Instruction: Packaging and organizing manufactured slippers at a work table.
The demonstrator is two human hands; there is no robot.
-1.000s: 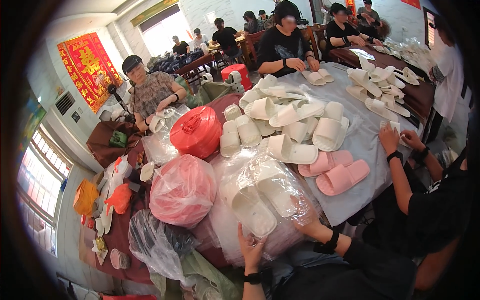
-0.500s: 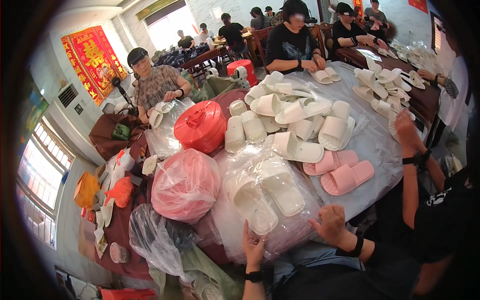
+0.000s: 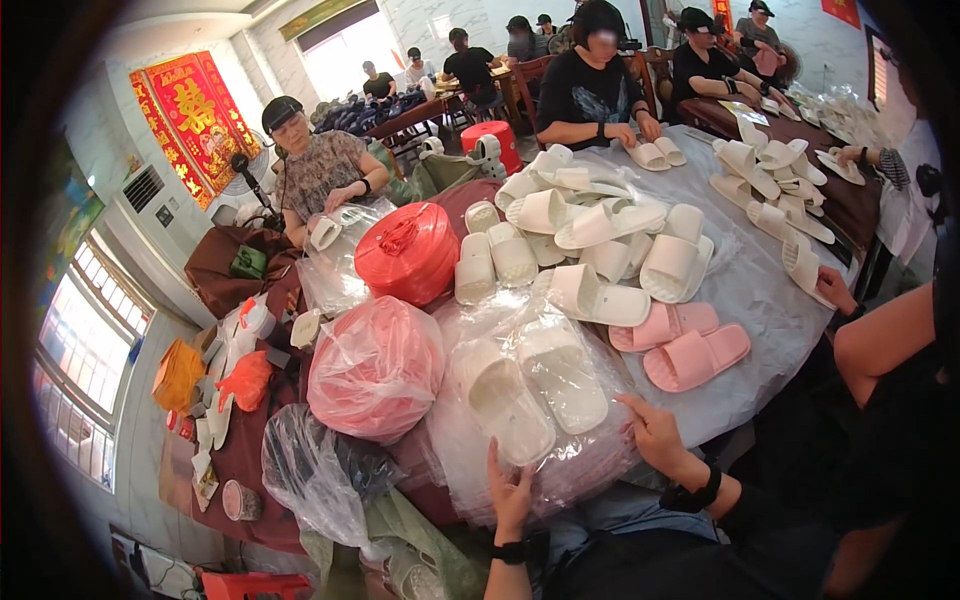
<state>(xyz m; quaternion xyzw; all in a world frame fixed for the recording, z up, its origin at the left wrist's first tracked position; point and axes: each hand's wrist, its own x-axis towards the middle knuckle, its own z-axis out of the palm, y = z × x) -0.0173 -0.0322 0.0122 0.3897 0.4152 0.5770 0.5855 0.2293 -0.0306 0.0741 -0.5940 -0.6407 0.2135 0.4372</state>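
A clear plastic bag (image 3: 470, 470) holding a pair of white slippers (image 3: 530, 390) lies on the near edge of the table, right in front of me. My left hand (image 3: 510, 492) presses flat against the bag's near side, fingers pointing up, with a black watch on the wrist. My right hand (image 3: 655, 435) grips the bag's right edge beside the right slipper, and that wrist carries a black band. Two pink slippers (image 3: 690, 345) lie just right of the bag on the grey table cover (image 3: 760, 290).
A pile of loose white slippers (image 3: 590, 235) fills the table's middle. A red twine spool (image 3: 408, 252) and a pink bagged bundle (image 3: 375, 365) sit to the left. Several people sit around the table; a co-worker's arm (image 3: 880, 335) reaches in at right. Crumpled bags (image 3: 320, 475) hang at the near left.
My right hand has slid along the bag's edge toward the right slipper. The co-worker's arm at right has lifted off the table and pulled back. My left hand stays against the bag.
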